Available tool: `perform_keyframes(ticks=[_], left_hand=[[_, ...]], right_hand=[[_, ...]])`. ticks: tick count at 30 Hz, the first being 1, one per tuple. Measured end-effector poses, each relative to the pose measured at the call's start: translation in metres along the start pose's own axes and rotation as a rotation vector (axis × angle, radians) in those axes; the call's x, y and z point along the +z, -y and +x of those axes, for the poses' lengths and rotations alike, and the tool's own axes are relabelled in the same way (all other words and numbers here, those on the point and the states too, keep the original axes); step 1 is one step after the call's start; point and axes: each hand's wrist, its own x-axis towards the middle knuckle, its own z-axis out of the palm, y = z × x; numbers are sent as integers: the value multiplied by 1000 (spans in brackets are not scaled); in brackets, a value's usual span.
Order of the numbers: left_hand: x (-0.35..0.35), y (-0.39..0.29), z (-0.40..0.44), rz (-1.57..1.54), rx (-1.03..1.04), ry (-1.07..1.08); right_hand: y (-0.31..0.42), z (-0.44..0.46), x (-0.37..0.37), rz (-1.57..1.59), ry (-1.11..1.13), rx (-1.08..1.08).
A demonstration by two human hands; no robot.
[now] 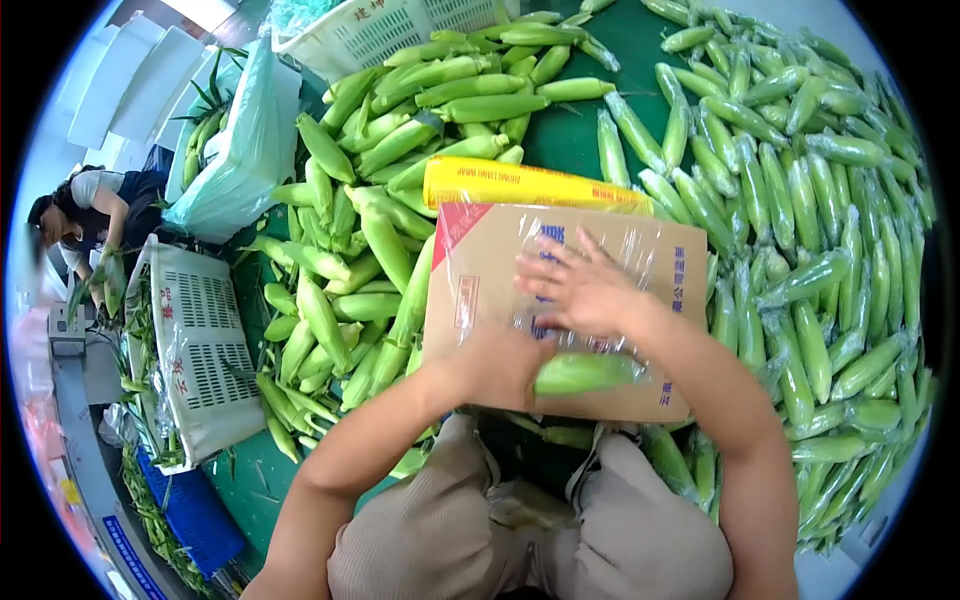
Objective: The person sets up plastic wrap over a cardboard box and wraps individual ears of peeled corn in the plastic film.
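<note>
1 blurred, pale-green, husk-covered ear of corn (585, 373) is seen over the lower part of the brown cardboard carton (670, 290). It seems firm, fairly light, perhaps slippery — best held round its middle. The left hand's (495, 365) fingers are curled beside it; whether it is gripped cannot be told. The right hand's (580, 285) are spread, nothing clasped. "ZHONG LIANG WRAP" is printed on the long yellow box (530, 183).

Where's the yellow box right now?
In the head view, the yellow box lies at the far edge of the cardboard box, with unwrapped corn to its left and wrapped corn to its right.
</note>
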Motion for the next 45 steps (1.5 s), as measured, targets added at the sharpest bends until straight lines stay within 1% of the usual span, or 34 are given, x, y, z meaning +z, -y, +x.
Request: perform_keyframes(ticks=[1, 4, 5, 7, 8, 9, 10, 12, 14, 16, 18, 19, 20, 21, 22, 23, 24, 25, 26, 28, 29, 30, 32, 33, 34, 35, 36, 37, 38, 39, 40, 41, 43, 45], left_hand=[[1, 0, -5, 6, -15, 97], [15, -8, -26, -161, -41, 100], [24, -6, -30, -267, -37, 234], [51, -14, -53, -495, -18, 395], [55, -23, -58, -540, -18, 650], [106, -9, -73, -752, 102, 692], [94, -18, -72, -694, 116, 840], [97, -10, -75, -735, 112, 826], [91, -5, -89, -654, 170, 584], [81, 1, -100, -656, 168, 271], [60, 19, -100, -727, 185, -20], [42, 16, -106, -716, 103, -140], [35, 23, -104, -638, 169, -233], [34, 27, -97, -620, 199, -440], [40, 29, -88, -751, 274, -699], [73, 75, -82, -1100, 253, -981], [65, 55, -69, -1412, 175, -1036], [56, 34, -57, -1728, 111, -1134], [52, 21, -50, -1892, 38, -1119], [60, 48, -49, -2034, 328, -670], [64, 52, -57, -1891, 313, -778], [61, 33, -66, -1845, 210, -858], [48, 14, -60, -1964, 648, -650], [59, 54, -55, -1738, 672, -428], [54, 21, -53, -1578, 408, -767], [66, 54, -49, -1838, 30, -894], [79, 100, -43, -2066, -386, -1005], [72, 121, -47, -1183, -203, -1050], [65, 145, -52, -317, -37, -951], [75, 204, -62, -551, -327, -1062], [85, 263, -72, -824, -587, -1208], [92, 257, -74, -898, -674, -1224], [108, 218, -65, -878, -634, -1132], [117, 192, -53, -862, -620, -1094]], right_hand=[[5, -2, 0, 18, 12, 0], [11, -5, 11, 1, -49, -12], [11, -5, 14, -7, -55, -10], [8, -7, 25, -4, -111, -21], [7, -6, 27, -5, -144, -29], [8, -7, 25, 16, -150, -34], [12, -9, 22, -9, -154, -30], [23, -13, 18, -52, -169, -16], [65, -52, -29, 299, -41, -162], [106, -92, -33, 607, 273, -104], [138, -127, 14, 1007, 294, -13], [139, -124, 28, 1160, 321, 40], [136, -116, 39, 1300, 314, 145], [145, -113, 57, 1583, 13, 124], [141, -107, 27, 1617, 103, 174], [149, -91, 53, 1631, -91, 132], [151, -81, 50, 1662, -162, 135], [153, -72, 57, 1665, -306, 141], [153, -64, 62, 1672, -432, 112], [157, -61, 63, 1598, -628, 81], [155, -62, 64, 1561, -713, 63], [152, -77, 46, 1806, -502, 73], [154, -97, 17, 2283, -14, 98], [154, -85, 41, 2250, 351, 132], [155, -87, 71, 2052, 145, -28], [150, -94, 85, 1837, -45, -181], [142, -102, 100, 2026, -38, -70], [132, -113, 95, 2226, -54, 48], [122, -125, 94, 2414, -96, 169], [91, -153, 76, 2202, -496, 306], [60, -181, 58, 1888, -818, 508], [18, -217, 21, 1845, -1065, 607], [-86, -307, -73, 1809, -1767, 450], [-158, -384, -148, 1545, -2343, 239]])
